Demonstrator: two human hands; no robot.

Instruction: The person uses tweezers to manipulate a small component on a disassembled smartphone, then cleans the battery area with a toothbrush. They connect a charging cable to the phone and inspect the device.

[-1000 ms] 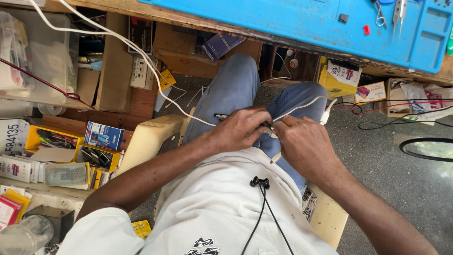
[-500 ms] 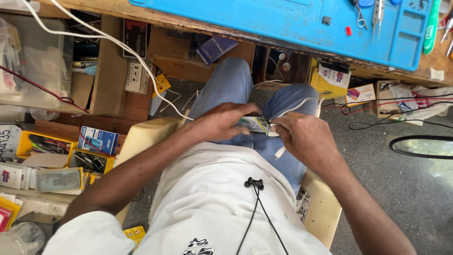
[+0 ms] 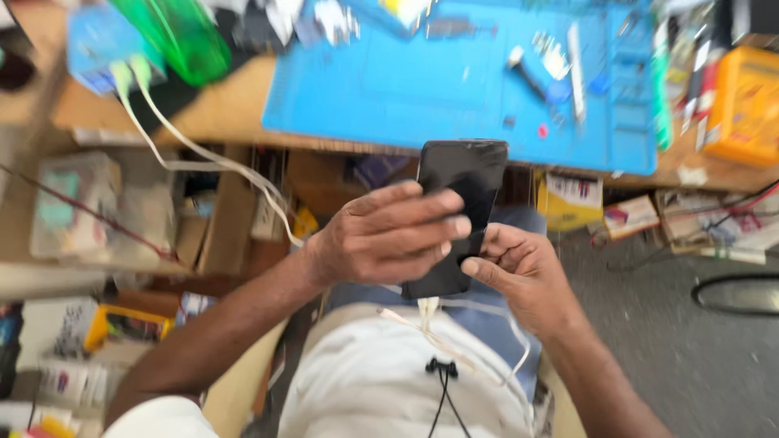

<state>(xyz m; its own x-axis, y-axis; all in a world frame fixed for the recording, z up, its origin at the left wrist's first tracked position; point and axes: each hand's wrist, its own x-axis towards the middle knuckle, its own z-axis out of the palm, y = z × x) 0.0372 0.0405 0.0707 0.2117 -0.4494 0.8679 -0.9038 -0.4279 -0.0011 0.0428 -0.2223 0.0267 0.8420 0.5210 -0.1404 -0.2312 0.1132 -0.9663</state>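
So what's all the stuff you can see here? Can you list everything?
phone: one, black, held up over the lap, screen dark
charging cable: one, white, plugged into the phone's bottom end
work mat: one, blue, on the wooden bench, small tools scattered on it
bottle: one, green, blurred, top left
meter: one, orange-yellow, right end of bench
boxes: several, yellow and white, under the bench
left hand: grip across the phone's front
right hand: grip on the phone's lower right edge

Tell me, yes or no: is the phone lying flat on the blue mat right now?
No. The black phone is held up over the lap by the left hand and right hand, below the blue mat.
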